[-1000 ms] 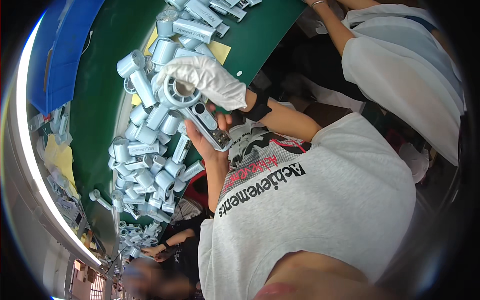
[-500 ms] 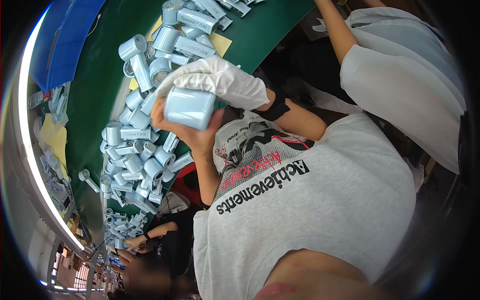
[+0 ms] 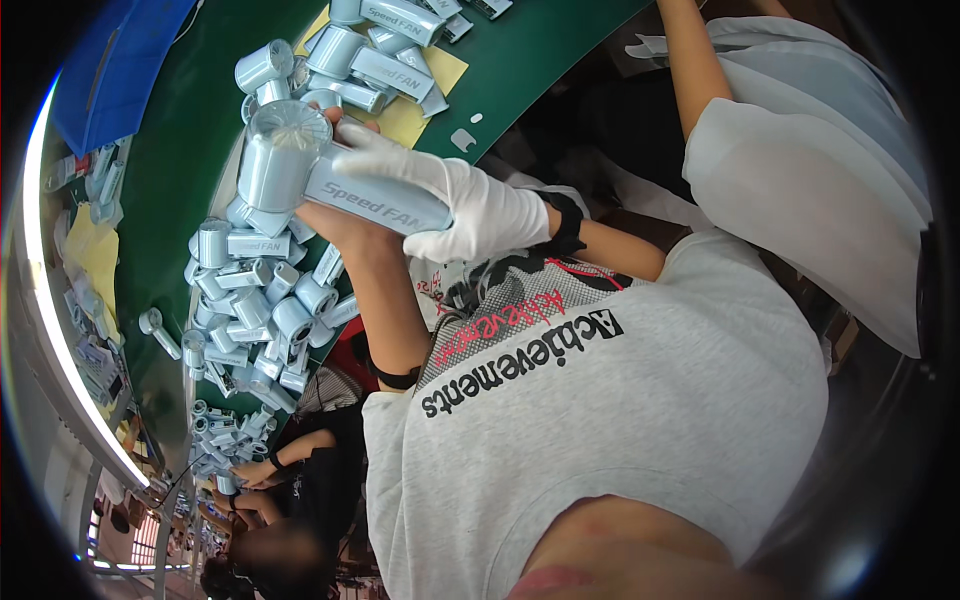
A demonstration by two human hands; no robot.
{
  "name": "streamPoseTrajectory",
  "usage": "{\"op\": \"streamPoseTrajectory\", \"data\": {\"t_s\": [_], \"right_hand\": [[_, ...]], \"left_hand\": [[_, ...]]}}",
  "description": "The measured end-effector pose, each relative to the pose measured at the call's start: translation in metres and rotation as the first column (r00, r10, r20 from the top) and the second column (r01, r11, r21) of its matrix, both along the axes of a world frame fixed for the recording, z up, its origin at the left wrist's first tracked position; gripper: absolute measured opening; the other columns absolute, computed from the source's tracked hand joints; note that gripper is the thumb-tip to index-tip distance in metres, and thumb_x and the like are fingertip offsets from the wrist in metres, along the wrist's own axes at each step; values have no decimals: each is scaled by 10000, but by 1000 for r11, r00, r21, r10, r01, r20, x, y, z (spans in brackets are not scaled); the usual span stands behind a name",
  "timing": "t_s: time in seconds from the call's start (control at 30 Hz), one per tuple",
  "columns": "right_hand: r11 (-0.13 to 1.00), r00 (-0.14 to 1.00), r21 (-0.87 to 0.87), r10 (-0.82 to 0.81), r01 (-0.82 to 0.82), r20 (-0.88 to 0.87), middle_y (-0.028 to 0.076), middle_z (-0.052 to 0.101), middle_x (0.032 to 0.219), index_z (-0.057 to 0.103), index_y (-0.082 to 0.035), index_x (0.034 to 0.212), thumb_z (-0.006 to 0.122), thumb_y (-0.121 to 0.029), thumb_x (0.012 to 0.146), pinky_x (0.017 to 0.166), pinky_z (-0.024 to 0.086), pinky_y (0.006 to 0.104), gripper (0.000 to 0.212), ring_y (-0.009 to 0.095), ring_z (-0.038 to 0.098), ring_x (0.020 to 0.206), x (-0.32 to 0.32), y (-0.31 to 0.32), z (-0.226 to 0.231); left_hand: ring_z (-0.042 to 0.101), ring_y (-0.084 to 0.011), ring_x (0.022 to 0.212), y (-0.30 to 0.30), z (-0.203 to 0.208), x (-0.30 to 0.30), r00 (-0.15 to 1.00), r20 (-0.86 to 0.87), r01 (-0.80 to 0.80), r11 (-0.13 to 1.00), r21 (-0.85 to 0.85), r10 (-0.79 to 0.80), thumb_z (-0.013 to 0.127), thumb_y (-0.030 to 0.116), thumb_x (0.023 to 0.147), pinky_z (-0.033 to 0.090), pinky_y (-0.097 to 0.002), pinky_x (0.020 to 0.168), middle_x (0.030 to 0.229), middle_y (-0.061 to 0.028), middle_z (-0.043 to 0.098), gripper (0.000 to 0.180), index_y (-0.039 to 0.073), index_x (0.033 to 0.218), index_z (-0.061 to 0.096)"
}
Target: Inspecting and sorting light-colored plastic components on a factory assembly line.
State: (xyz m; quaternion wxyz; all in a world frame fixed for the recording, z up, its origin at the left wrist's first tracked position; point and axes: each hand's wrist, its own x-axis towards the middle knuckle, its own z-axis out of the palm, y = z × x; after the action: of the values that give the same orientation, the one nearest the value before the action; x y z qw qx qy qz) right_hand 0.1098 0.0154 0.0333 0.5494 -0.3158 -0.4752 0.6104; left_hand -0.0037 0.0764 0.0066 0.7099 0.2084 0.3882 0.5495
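Note:
I hold a light-blue handheld fan (image 3: 279,168) with both hands above the near edge of the bench. Its round, drum-shaped head with a ribbed end points left, and its box-like handle runs to the right. My bare left hand (image 3: 338,222) is closed round the fan from underneath. The handle hides most of it, though a few fingertips come up behind the far side. A white glove covers my right hand (image 3: 468,205), which grips the handle's right part, fingers along the far side and thumb at the near end.
Many similar fans (image 3: 255,310) lie heaped on the green bench (image 3: 165,270), some on yellow paper (image 3: 447,70). A blue bin (image 3: 115,85) stands at the far left. Beyond the heap, lower left, a co-worker's hands (image 3: 255,473) reach among fans. Another person's arm (image 3: 692,65) shows at upper right.
The fan has turned from showing its plain smooth end to showing its long side and ribbed head. My left hand has shifted beneath it, and my gloved hand has moved from over its top to the handle.

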Motion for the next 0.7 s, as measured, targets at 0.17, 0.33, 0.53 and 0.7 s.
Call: {"op": "streamPoseTrajectory", "data": {"t_s": [0.17, 0.33, 0.53, 0.7], "right_hand": [[949, 716, 194, -316, 250, 623, 224, 467, 1190, 319, -23, 1290, 526, 78, 685, 895, 428, 371, 648, 375, 492, 1083, -10, 3, -15], [893, 983, -421, 101, -157, -153, 117, 558, 1079, 392, -4, 1238, 607, -105, 781, 818, 465, 313, 515, 198, 546, 1003, 7, 8, -19], [807, 767, -533, -167, -255, -620, 41, 566, 916, 495, -21, 1085, 515, -326, 893, 755, 454, 232, 361, 115, 567, 805, -11, 26, -5], [913, 907, -345, 61, -220, -416, 27, 566, 792, 490, -26, 1029, 575, -297, 843, 658, 456, 246, 340, 118, 556, 639, 31, 16, -16]], "left_hand": [[572, -231, 808, -1, 9, 19, 973, -11, -227, 970, 85, 229, 327, 624, 846, 460, -335, 755, 971, -135, 577, 675, 16, 1091, 488], [542, -253, 906, 7, -8, 14, 926, 324, 148, 975, 165, -195, 449, 620, 803, 436, -406, 798, 928, -128, 603, 765, 2, 1251, 388], [534, -292, 994, 1, -43, 25, 784, 503, 250, 926, 282, -364, 546, 516, 795, 428, -487, 845, 1181, -136, 536, 686, 80, 1303, 399], [574, -265, 949, 51, -25, -62, 935, -336, 163, 979, 121, -114, 355, 306, 950, 482, -347, 807, 1149, -168, 536, 446, -51, 1191, 471]]}}
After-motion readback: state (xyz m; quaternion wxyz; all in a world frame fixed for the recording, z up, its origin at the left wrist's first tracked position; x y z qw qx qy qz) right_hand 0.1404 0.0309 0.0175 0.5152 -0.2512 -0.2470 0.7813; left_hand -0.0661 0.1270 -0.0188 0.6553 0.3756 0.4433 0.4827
